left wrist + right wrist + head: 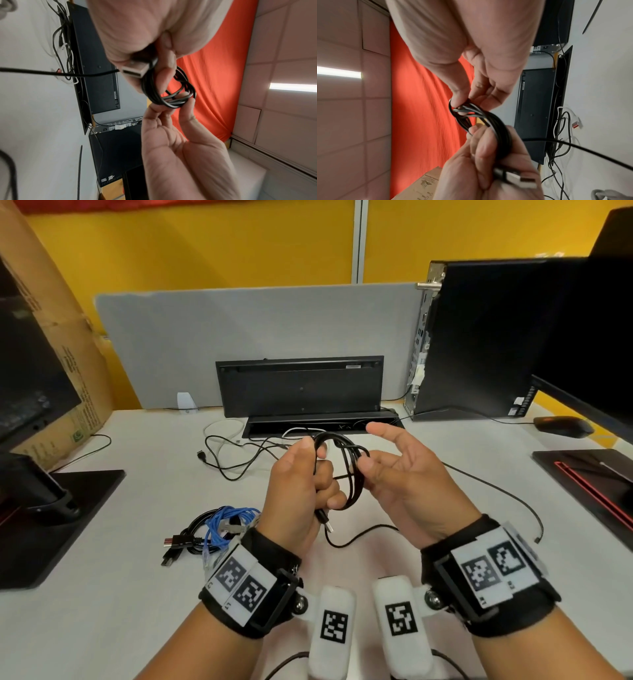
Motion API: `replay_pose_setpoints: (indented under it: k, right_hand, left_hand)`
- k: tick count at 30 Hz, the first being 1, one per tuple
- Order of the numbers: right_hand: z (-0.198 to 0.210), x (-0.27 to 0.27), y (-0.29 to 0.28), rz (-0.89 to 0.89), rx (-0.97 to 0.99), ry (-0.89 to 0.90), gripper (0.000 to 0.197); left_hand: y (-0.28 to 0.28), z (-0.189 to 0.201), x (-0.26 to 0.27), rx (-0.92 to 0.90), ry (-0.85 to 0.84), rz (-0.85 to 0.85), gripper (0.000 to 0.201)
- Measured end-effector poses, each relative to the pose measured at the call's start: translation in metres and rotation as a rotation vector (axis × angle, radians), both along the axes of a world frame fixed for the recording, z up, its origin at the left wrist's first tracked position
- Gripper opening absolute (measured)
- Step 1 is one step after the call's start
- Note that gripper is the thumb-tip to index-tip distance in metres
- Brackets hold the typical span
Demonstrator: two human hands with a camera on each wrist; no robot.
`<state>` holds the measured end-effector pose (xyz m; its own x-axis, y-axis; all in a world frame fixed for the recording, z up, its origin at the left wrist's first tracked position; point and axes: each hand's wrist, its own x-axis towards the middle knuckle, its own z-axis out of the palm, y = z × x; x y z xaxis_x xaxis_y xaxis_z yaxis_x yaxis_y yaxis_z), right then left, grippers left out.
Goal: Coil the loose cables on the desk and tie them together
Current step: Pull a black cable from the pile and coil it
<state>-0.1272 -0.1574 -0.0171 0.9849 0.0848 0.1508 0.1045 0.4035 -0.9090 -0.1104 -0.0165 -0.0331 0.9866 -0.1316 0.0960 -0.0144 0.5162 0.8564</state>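
Observation:
My left hand (301,484) grips a black USB cable coil (350,474) above the desk's middle. The cable's silver USB plug (327,524) sticks out under that fist. My right hand (387,467) pinches the coil's right side between thumb and fingers, index finger raised. The left wrist view shows the plug (135,70), the coil (164,94) and the right hand (173,129) pinching its loops. In the right wrist view the right hand (471,94) pinches the coil (488,119); the left hand (484,162) grips it. A loose tail (496,489) trails right across the white desk (120,611).
A bundle of blue and black cables (219,529) lies left of my left wrist. Thin loose cables (233,457) sprawl before an upright keyboard (299,386) and a cable slot (322,422). PC tower (472,337), mouse (561,426) and monitor bases flank the desk; cardboard box (58,344) stands left.

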Motion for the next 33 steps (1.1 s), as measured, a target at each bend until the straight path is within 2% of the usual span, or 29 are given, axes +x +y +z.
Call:
replay_pose_setpoints:
  k: [4,12,16,21,28,33]
  right_hand:
    - [-0.0007,-0.0017,0.0003,-0.052,-0.115,0.005,0.048]
    - [-0.0013,-0.0031,0.0047,-0.102,-0.194,-0.025,0.058]
    - [-0.0034,-0.0019,0.0075,-0.138,-0.302,-0.005,0.054]
    - [-0.0025,-0.0018,0.0071,-0.105,-0.333,0.051,0.042]
    - [-0.0022,-0.0028,0.0042,-0.052,-0.187,0.162,0.033]
    - [-0.0002,-0.0059,0.0048,0.118,-0.038,0.212,0.026]
  left_hand:
    - [0.0006,-0.0019,0.0002,0.020,-0.001,0.007,0.033]
    - [0.0016,-0.0067,0.0047,0.037,0.014,0.054,0.034]
    - [0.0025,-0.0094,0.0060,0.052,0.018,0.062,0.034]
    - [0.0028,-0.0105,0.0065,0.099,0.033,0.098,0.034]
    - [0.0007,-0.0066,0.0038,0.184,0.028,0.120,0.034]
    - [-0.0021,-0.0019,0.0035,0.177,0.020,0.090,0.032]
